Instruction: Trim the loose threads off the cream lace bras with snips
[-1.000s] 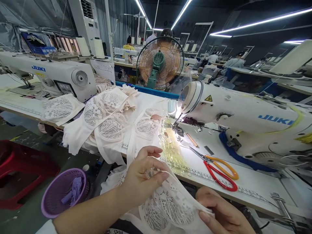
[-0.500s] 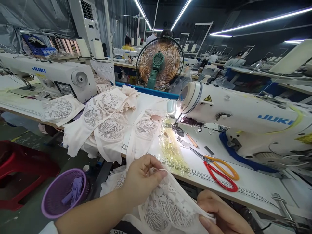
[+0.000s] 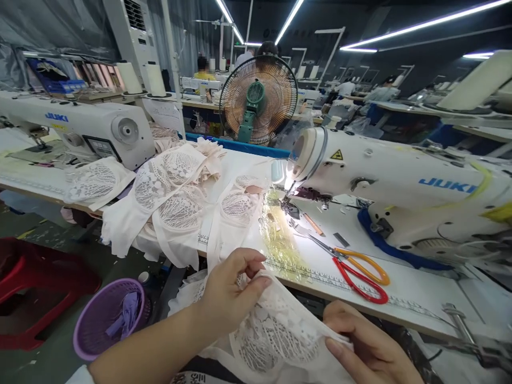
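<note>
A pale lace bra piece [image 3: 280, 330] is stretched between my two hands in front of the table edge. My left hand [image 3: 232, 290] pinches its upper left edge between thumb and fingers. Closed on the right end of the same edge is my right hand [image 3: 360, 341]. Beyond them a lit JUKI sewing machine [image 3: 376, 170] stands at the right. More lace pieces [image 3: 176, 197] lie piled on the table, and one lace cup [image 3: 236, 205] lies beside a yellowish clear film [image 3: 280, 240] near the needle.
Scissors with orange and red handles [image 3: 360, 272] lie on the white table [image 3: 384, 296]. A second machine [image 3: 100, 130] stands at the left, a fan [image 3: 256, 98] behind. On the floor are a purple basket [image 3: 90, 325] and a red stool [image 3: 44, 288]. People sit further back.
The view has shifted slightly, so the table and machines sit a little further left and higher. Both hands keep hold of the lace piece, with hardly any movement.
</note>
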A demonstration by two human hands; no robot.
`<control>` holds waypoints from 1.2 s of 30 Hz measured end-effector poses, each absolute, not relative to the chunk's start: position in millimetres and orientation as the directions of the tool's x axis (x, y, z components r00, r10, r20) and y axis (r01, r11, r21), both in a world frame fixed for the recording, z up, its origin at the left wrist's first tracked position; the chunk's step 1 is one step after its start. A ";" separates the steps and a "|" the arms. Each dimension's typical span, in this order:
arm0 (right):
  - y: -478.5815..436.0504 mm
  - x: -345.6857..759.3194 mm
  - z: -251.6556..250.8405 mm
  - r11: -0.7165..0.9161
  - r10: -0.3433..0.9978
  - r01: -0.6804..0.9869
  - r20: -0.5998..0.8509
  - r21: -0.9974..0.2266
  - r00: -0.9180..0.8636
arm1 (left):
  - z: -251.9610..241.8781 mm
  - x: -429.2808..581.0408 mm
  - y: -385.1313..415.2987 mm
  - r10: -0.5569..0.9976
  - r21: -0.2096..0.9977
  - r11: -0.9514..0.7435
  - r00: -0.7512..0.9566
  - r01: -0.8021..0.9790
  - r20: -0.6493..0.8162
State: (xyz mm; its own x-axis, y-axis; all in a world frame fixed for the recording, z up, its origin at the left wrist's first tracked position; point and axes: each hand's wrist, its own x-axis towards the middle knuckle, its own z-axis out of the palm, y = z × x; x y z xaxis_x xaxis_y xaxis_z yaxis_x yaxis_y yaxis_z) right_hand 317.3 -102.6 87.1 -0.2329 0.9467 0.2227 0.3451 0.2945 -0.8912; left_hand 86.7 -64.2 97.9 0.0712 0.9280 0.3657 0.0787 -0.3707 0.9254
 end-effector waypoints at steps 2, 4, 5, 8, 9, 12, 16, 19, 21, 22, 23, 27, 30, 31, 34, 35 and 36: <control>-100.7 315.2 92.9 0.367 0.923 0.374 0.286 -0.852 -0.256 | 99.5 77.7 -62.7 0.887 0.870 -0.459 0.132 0.178 0.442; -98.2 313.1 100.3 0.448 0.886 0.388 0.343 -0.805 -0.311 | 103.3 68.0 -59.8 0.841 0.799 -0.539 0.214 0.265 0.497; -96.8 312.0 104.3 0.478 0.871 0.394 0.365 -0.785 -0.329 | 105.8 63.5 -57.6 0.817 0.762 -0.576 0.254 0.297 0.518; -92.6 309.2 114.8 0.551 0.832 0.408 0.442 -0.728 -0.335 | 113.9 53.0 -49.3 0.746 0.675 -0.663 0.356 0.322 0.562; -91.5 308.4 117.3 0.565 0.824 0.415 0.459 -0.713 -0.333 | 116.3 50.5 -46.6 0.730 0.661 -0.679 0.390 0.320 0.561; -89.4 306.6 121.3 0.581 0.813 0.430 0.482 -0.691 -0.326 | 122.0 45.3 -40.3 0.694 0.639 -0.707 0.473 0.304 0.543; -88.9 307.8 121.4 0.583 0.812 0.422 0.481 -0.694 -0.330 | 127.2 44.5 -36.9 0.699 0.652 -0.694 0.501 0.305 0.510; -90.5 310.5 120.1 0.583 0.812 0.423 0.470 -0.694 -0.347 | 129.4 47.8 -39.9 0.756 0.735 -0.612 0.489 0.292 0.435; -91.1 312.6 117.5 0.568 0.821 0.437 0.440 -0.698 -0.364 | 130.1 50.4 -43.0 0.790 0.800 -0.543 0.477 0.255 0.384; -90.6 313.6 115.5 0.557 0.827 0.444 0.421 -0.702 -0.373 | 130.2 51.5 -44.2 0.805 0.829 -0.508 0.471 0.235 0.360; -89.7 314.5 113.1 0.551 0.830 0.446 0.410 -0.705 -0.377 | 130.1 52.4 -45.1 0.820 0.854 -0.474 0.462 0.216 0.338; -84.8 316.1 104.6 0.567 0.818 0.430 0.421 -0.702 -0.392 | 128.6 54.7 -47.2 0.861 0.903 -0.393 0.415 0.174 0.295; -84.0 316.6 103.8 0.577 0.811 0.428 0.429 -0.695 -0.397 | 126.5 55.9 -49.5 0.862 0.885 -0.429 0.376 0.182 0.340; -84.4 317.0 104.4 0.574 0.813 0.433 0.420 -0.695 -0.404 | 125.9 56.1 -50.3 0.853 0.872 -0.454 0.371 0.181 0.367; -86.5 318.8 106.9 0.565 0.814 0.451 0.379 -0.690 -0.440 | 125.6 55.6 -52.0 0.824 0.843 -0.506 0.392 0.183 0.409; -87.4 319.4 107.6 0.561 0.816 0.461 0.364 -0.688 -0.449 | 126.2 55.2 -52.4 0.819 0.839 -0.510 0.408 0.192 0.404; -88.2 319.9 108.1 0.553 0.821 0.473 0.353 -0.685 -0.449 | 127.3 54.7 -52.6 0.814 0.834 -0.513 0.425 0.204 0.396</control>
State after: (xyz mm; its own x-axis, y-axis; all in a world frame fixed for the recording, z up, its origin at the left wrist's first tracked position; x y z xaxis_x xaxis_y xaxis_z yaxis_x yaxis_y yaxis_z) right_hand 319.9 -88.2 108.1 -0.4487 0.8211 0.3528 0.4733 0.5532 -0.6855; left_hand 54.7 -52.6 127.3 0.4249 0.8138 0.3964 0.2041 -0.5127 0.8340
